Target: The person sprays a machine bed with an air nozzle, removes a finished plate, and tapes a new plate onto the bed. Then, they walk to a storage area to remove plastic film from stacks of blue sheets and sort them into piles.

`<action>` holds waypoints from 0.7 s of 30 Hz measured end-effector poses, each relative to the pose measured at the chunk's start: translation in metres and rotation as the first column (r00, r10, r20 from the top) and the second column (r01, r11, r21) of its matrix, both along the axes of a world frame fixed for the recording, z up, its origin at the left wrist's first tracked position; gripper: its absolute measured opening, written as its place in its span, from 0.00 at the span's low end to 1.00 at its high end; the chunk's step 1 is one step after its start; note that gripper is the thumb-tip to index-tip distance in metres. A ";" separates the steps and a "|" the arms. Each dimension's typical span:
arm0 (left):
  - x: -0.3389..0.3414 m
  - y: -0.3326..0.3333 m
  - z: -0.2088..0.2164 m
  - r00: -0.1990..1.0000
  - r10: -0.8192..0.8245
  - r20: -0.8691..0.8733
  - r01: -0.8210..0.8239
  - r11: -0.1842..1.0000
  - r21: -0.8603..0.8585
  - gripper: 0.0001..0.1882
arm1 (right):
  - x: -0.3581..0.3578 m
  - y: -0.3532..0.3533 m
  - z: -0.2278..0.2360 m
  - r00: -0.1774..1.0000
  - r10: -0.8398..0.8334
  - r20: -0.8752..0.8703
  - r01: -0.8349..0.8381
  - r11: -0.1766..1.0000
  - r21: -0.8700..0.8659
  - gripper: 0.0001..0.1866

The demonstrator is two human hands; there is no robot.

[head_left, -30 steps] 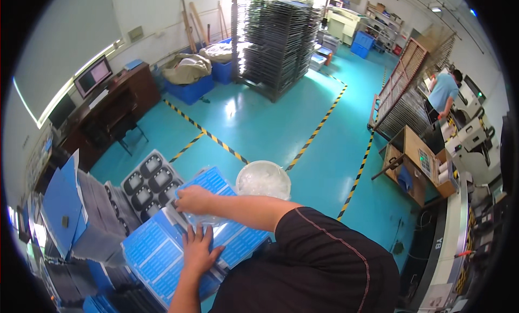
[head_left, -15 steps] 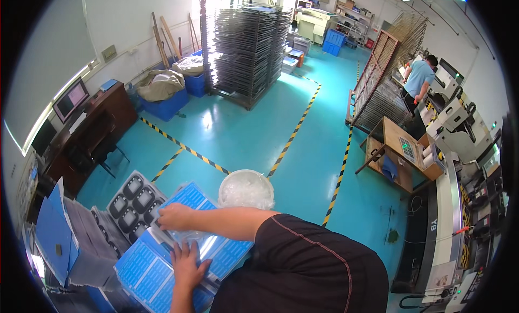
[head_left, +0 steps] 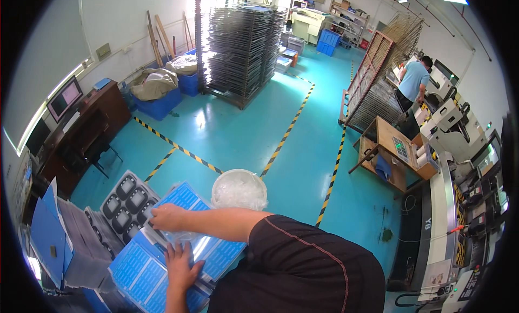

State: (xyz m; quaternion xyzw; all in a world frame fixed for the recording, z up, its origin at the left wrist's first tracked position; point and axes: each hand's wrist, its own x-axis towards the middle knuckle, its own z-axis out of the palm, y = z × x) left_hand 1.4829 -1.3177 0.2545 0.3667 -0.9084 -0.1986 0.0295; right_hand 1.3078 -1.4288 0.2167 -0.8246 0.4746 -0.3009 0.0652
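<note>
Where the right grip (head_left: pixel 166 218) bends over blue sheets (head_left: pixel 141 268), its hold is hidden

Nearest, a black sleeve (head_left: pixel 303 259) blocks the lower middle, and the left forearm is cut off by the bottom edge. The left grip (head_left: pixel 181 267) lies palm down on the sheets, fingers spread wide, just beside clear film (head_left: pixel 181 236) whose outline glare makes hard to trace. Beyond it, the right grip's fingers are curled, their tips turned from view; whether they pinch anything, I cannot tell. To the left, a tall stack (head_left: pixel 86 248) runs down into blur. The sheets hide the near edge of a tray (head_left: pixel 123 205) with black frames. Behind the right forearm, a white bucket (head_left: pixel 238 174) of clear scraps is partly covered. Far off, glare washes out one side of a rack (head_left: pixel 238 53); a co-worker's (head_left: pixel 413 87) hands are too small to read.
</note>
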 end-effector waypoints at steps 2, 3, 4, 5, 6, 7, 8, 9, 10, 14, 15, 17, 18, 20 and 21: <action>0.006 -0.007 0.000 1.000 -0.015 -0.023 0.015 1.000 -0.005 0.37 | 0.001 -0.002 0.000 0.999 0.018 -0.035 -0.017 0.999 0.051 0.14; 0.012 -0.017 -0.003 0.991 -0.013 -0.131 0.024 0.997 0.080 0.34 | 0.000 -0.004 -0.001 0.999 0.011 -0.035 -0.009 0.998 0.055 0.14; 0.016 -0.024 -0.003 0.972 0.001 -0.236 0.039 0.986 0.164 0.31 | -0.002 -0.005 -0.003 0.999 0.025 -0.034 -0.023 0.999 0.044 0.12; 0.019 -0.028 -0.003 0.949 0.023 -0.315 0.021 0.991 0.135 0.24 | -0.004 -0.007 -0.005 0.999 0.037 -0.033 -0.036 0.999 0.032 0.10; 0.021 -0.033 -0.003 0.949 0.017 -0.314 0.028 0.990 0.138 0.24 | -0.006 -0.008 -0.006 0.999 0.030 -0.032 -0.029 0.999 0.035 0.10; 0.024 -0.039 -0.001 0.909 0.184 -0.375 -0.080 0.957 0.278 0.21 | -0.006 -0.009 -0.004 0.998 0.000 -0.056 0.003 0.999 0.049 0.08; 0.027 -0.044 0.000 0.844 0.349 -0.407 -0.169 0.893 0.416 0.18 | -0.006 -0.009 -0.002 0.996 -0.031 -0.081 0.036 0.998 0.061 0.08; 0.028 -0.051 -0.004 0.848 0.343 -0.405 -0.164 0.895 0.415 0.18 | -0.005 -0.006 0.001 0.996 -0.038 -0.078 0.043 0.997 0.059 0.08; 0.032 -0.060 -0.011 0.783 0.418 -0.460 -0.165 0.853 0.495 0.15 | -0.001 -0.006 0.006 0.995 -0.030 -0.095 0.038 0.997 0.074 0.08; 0.033 -0.090 -0.035 0.552 0.626 -0.551 -0.222 0.747 0.626 0.13 | 0.013 -0.012 -0.001 0.992 -0.070 -0.107 0.082 0.990 0.112 0.10; 0.028 -0.093 -0.034 0.511 0.684 -0.521 -0.270 0.703 0.658 0.15 | 0.010 -0.012 -0.004 0.992 -0.078 -0.102 0.088 0.991 0.097 0.10; 0.020 -0.101 -0.032 0.517 0.686 -0.512 -0.272 0.698 0.662 0.15 | 0.004 -0.009 -0.001 0.989 -0.034 -0.143 0.047 0.995 0.089 0.11; 0.016 -0.104 -0.031 0.515 0.699 -0.496 -0.273 0.682 0.678 0.15 | 0.003 -0.008 0.000 0.990 -0.036 -0.135 0.047 0.996 0.077 0.11; 0.012 -0.101 -0.029 0.513 0.686 -0.516 -0.266 0.698 0.665 0.14 | -0.002 -0.005 0.004 0.993 -0.020 -0.113 0.030 0.996 0.082 0.11; 0.010 -0.100 -0.028 0.542 0.675 -0.500 -0.263 0.702 0.662 0.14 | -0.002 -0.007 0.006 0.994 -0.019 -0.112 0.028 0.997 0.074 0.11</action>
